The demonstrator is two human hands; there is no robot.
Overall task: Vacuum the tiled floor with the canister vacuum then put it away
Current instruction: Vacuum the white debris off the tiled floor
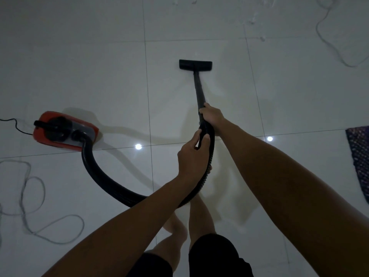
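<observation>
Wand (198, 90) is gripped by the right hand (211, 114); hose (99, 176) is clasped just behind by the left hand (191, 154), floor head (195, 64) well ahead.

Dim, bluish picture; two ceiling-light glints (138, 146) on glossy tiled floor (79, 76), soft shadows, wide-angle bending at edges.

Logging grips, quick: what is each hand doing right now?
Left hand: grips the hose end.
Right hand: grips the wand.
</observation>
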